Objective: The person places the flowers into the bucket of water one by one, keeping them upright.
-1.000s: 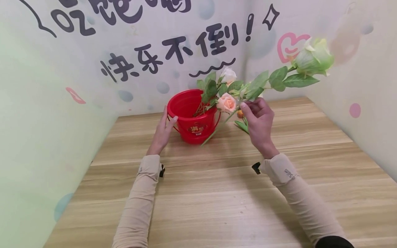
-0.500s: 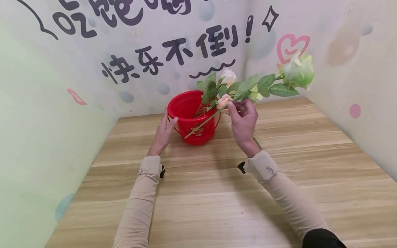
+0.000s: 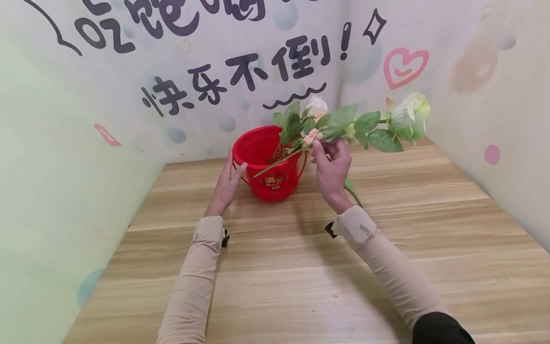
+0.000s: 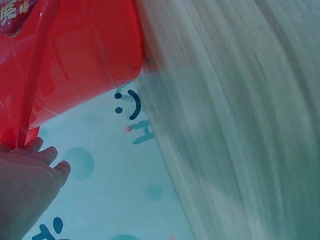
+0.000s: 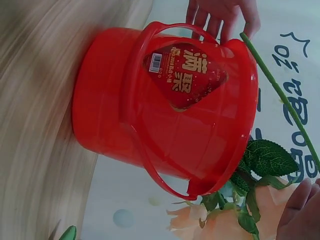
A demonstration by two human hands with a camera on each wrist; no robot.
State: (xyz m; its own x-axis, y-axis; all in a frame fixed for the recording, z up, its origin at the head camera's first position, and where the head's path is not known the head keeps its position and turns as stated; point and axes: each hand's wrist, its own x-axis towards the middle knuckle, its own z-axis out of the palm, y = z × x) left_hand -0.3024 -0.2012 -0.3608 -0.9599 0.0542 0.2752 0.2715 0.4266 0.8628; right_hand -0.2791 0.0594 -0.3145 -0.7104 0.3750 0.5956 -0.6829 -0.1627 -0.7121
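A red bucket (image 3: 275, 184) stands upright at the back of the table. My left hand (image 3: 224, 186) rests with straight, spread fingers against its left side, near the rim. My right hand (image 3: 332, 174) pinches the stem of a pale green rose (image 3: 408, 119), right of the bucket. The rose lies nearly level, its bloom to the right; its bare stem end crosses before the bucket's front rim, outside it, in the head view. In the bucket lean a white rose (image 3: 317, 107) and a peach rose (image 3: 311, 136), their stems inside. The right wrist view shows the held green stem (image 5: 280, 92) beside the rim.
On the wooden table (image 3: 275, 286), a green stem with a leaf (image 3: 349, 185) lies partly hidden behind my right hand. A yellow-green bloom (image 3: 350, 133) shows just above that hand. Printed walls (image 3: 240, 95) close off the back and sides.
My right hand has moved left and slightly down with the green rose, slowing lately. The stem has tilted closer to level and its end has come up towards the rim. My left hand stays put.
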